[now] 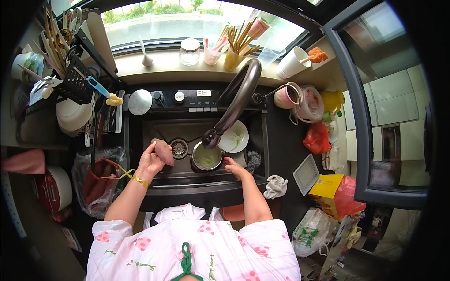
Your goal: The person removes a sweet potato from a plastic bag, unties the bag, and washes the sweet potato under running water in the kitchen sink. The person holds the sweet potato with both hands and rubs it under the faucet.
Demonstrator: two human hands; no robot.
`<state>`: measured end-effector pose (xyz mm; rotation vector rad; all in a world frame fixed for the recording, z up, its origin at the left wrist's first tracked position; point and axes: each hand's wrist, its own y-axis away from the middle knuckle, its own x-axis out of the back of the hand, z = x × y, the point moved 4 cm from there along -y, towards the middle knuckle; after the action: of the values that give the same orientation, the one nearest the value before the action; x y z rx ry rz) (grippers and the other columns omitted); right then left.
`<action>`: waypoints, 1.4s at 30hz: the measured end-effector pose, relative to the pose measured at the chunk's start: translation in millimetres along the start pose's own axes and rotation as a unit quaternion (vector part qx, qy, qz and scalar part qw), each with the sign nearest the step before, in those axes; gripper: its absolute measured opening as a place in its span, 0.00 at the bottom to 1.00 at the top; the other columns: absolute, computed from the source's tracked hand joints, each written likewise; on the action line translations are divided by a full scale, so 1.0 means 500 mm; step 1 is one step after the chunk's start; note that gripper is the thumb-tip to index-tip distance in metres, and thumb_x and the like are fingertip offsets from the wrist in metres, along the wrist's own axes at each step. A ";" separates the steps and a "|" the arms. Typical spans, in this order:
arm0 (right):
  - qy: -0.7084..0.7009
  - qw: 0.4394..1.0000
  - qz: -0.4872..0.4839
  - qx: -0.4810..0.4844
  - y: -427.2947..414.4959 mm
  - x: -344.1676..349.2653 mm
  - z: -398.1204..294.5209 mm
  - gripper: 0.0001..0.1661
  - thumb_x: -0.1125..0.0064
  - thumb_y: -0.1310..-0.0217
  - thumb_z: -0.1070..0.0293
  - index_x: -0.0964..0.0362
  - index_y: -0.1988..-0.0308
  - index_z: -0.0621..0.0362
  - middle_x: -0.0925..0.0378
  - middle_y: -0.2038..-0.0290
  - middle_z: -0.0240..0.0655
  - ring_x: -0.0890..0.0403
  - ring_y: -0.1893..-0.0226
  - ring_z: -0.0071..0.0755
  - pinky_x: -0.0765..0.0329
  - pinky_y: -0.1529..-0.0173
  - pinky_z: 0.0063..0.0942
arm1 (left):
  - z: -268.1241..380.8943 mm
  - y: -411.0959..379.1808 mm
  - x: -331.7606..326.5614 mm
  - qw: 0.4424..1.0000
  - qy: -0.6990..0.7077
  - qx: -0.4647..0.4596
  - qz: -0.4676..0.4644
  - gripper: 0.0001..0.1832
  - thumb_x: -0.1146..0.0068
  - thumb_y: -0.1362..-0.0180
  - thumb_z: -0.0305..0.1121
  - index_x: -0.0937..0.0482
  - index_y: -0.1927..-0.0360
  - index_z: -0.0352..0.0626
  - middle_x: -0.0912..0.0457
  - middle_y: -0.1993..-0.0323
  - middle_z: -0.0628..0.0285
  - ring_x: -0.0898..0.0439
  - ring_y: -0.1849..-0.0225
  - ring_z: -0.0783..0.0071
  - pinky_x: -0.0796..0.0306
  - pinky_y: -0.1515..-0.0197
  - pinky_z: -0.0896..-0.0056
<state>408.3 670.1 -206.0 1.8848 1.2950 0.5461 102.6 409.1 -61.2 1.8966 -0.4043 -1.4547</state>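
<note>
My left hand (152,161) holds a reddish-purple sweet potato (163,151) over the left part of the dark sink (154,130), beside the drain strainer (179,149). To the right, a metal pot (207,158) with cloudy liquid and green bits stands in the basin, under the faucet head. My right hand (235,168) is at the pot's right side, fingers apart; whether it touches the pot I cannot tell. Behind the pot lies a white plate (242,135) with green scraps. A dark faucet (242,95) arches over the basin. A grey mesh scrubber (253,161) sits at the basin's right.
Right of the sink lie a crumpled white cloth (276,187), a plastic tray (306,174), a red bag (317,138) and a yellow box (327,191). A bag (100,182) and a dish rack (114,119) are left. An open window frame (355,105) juts in at right.
</note>
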 end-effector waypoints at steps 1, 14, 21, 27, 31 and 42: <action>0.001 1.000 0.019 -0.003 -0.008 -0.005 0.008 0.48 0.46 0.48 0.73 0.53 0.28 0.54 0.41 0.30 0.36 0.29 0.46 0.25 0.30 0.48 0.26 | 0.000 0.007 0.005 1.000 -0.003 -0.002 -0.005 0.24 0.43 0.34 0.39 0.30 0.45 0.28 0.21 0.50 0.43 0.19 0.48 0.52 0.25 0.39 0.54; -0.312 0.935 0.171 0.004 0.095 -0.131 -0.073 0.30 0.53 0.38 0.78 0.47 0.36 0.63 0.26 0.69 0.37 0.25 0.76 0.26 0.15 0.64 0.36 | 0.034 0.082 0.050 0.997 0.031 -0.058 -0.027 0.24 0.43 0.34 0.43 0.28 0.45 0.32 0.20 0.50 0.45 0.19 0.48 0.53 0.24 0.41 0.57; -0.415 0.897 0.138 -0.072 0.066 -0.150 -0.079 0.19 0.54 0.51 0.88 0.39 0.56 0.68 0.27 0.67 0.44 0.22 0.73 0.35 0.18 0.65 0.28 | 0.028 0.133 0.087 0.996 0.070 -0.054 -0.011 0.22 0.39 0.36 0.42 0.26 0.47 0.34 0.19 0.50 0.47 0.19 0.47 0.53 0.24 0.39 0.57; -0.506 0.839 0.172 -0.107 0.049 -0.174 -0.050 0.19 0.57 0.56 0.91 0.38 0.59 0.71 0.31 0.59 0.47 0.22 0.69 0.41 0.17 0.60 0.33 | 0.003 0.155 0.106 0.995 0.090 -0.037 -0.019 0.22 0.40 0.36 0.41 0.26 0.46 0.34 0.20 0.48 0.48 0.20 0.45 0.54 0.25 0.39 0.56; -0.534 0.815 0.189 -0.122 0.040 -0.208 -0.060 0.14 0.58 0.57 0.91 0.37 0.65 0.69 0.31 0.60 0.47 0.23 0.72 0.39 0.17 0.60 0.32 | -0.012 0.170 0.112 0.997 0.072 -0.031 -0.028 0.23 0.42 0.35 0.41 0.27 0.44 0.34 0.20 0.47 0.48 0.21 0.44 0.54 0.27 0.37 0.55; -0.505 0.854 0.105 -0.067 -0.067 -0.362 -0.216 0.34 0.59 0.61 0.96 0.45 0.48 0.67 0.30 0.57 0.51 0.20 0.68 0.47 0.17 0.65 0.34 | -0.026 0.213 0.116 0.992 0.117 -0.003 -0.040 0.23 0.42 0.35 0.40 0.27 0.43 0.33 0.20 0.47 0.47 0.23 0.41 0.53 0.29 0.35 0.54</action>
<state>241.2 548.2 -153.1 1.7718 0.3407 -0.2669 151.0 302.3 -27.5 2.0707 -0.2160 -1.2622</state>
